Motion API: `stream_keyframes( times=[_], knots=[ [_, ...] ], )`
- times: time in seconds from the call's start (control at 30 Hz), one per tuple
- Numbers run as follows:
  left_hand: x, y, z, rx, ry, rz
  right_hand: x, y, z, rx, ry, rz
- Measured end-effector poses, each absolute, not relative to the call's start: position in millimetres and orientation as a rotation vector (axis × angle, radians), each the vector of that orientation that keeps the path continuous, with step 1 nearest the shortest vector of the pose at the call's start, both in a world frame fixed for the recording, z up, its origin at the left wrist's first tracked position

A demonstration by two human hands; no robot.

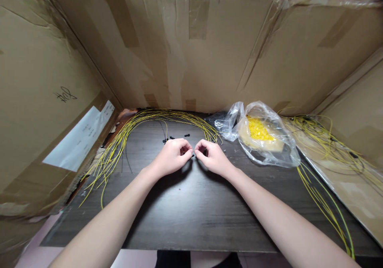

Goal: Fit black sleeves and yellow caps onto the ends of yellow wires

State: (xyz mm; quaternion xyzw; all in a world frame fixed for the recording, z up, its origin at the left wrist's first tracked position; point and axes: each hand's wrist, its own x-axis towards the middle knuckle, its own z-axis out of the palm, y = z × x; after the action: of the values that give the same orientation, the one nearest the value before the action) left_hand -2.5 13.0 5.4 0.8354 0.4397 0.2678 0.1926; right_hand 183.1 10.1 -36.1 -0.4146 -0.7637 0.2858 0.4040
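So your forearms (278,214) were bare as far as the camera caught them, smooth and kinda slender, tapering down to narrow wrists (149,174). Your left hand (173,156) and right hand (213,158) were bare too, with rounded knuckles. Way down at the bottom edge you seemed to have some plain black clothing (172,259) on, but too little showed to tell what garment it was.
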Motion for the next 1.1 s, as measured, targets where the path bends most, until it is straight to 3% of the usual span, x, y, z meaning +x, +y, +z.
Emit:
stream_keyframes(
  times=[0.53,0.8,1.1],
  knots=[
    [-2.6,13.8,4.6,2.346,1.248,0.755,183.6,9.8,-35.0,-1.061,-1.872,0.796],
    [-3.3,13.3,5.0,2.399,1.202,0.717,185.4,7.2,-34.8,-1.001,-2.001,0.556],
    [-5.1,14.9,4.2,2.408,1.174,0.682,184.1,7.2,-33.9,-1.027,-1.997,0.562]
  ],
)
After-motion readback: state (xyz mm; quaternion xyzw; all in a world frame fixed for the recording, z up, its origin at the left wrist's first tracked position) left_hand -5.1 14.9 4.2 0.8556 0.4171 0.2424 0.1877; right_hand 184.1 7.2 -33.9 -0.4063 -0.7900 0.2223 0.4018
